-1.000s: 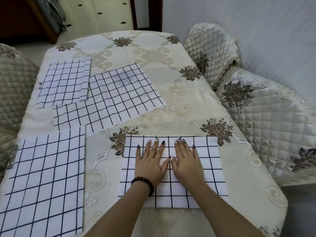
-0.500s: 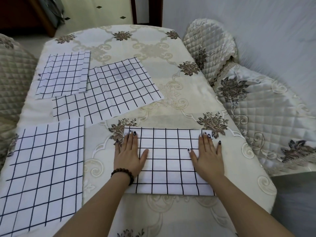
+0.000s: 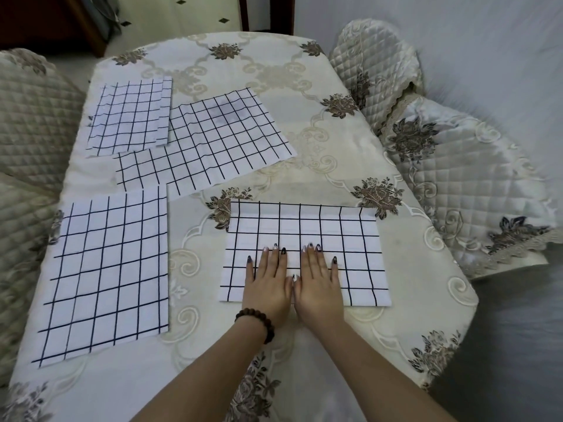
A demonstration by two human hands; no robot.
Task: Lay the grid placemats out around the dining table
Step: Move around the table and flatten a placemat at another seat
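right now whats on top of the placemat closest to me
The left hand and right hand lie flat, side by side, on the near placemat. Its grid beneath them is covered.

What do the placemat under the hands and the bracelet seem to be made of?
Placemat: probably thin cloth, matte; fold creases cross its far part. Bracelet: likely wood, dark brown with dull sheen; separate round beads show, though resin is possible.

Soft, even light lies over my desk (image 3: 320, 141), shadows faint, while the wide lens bows and smears the edges.
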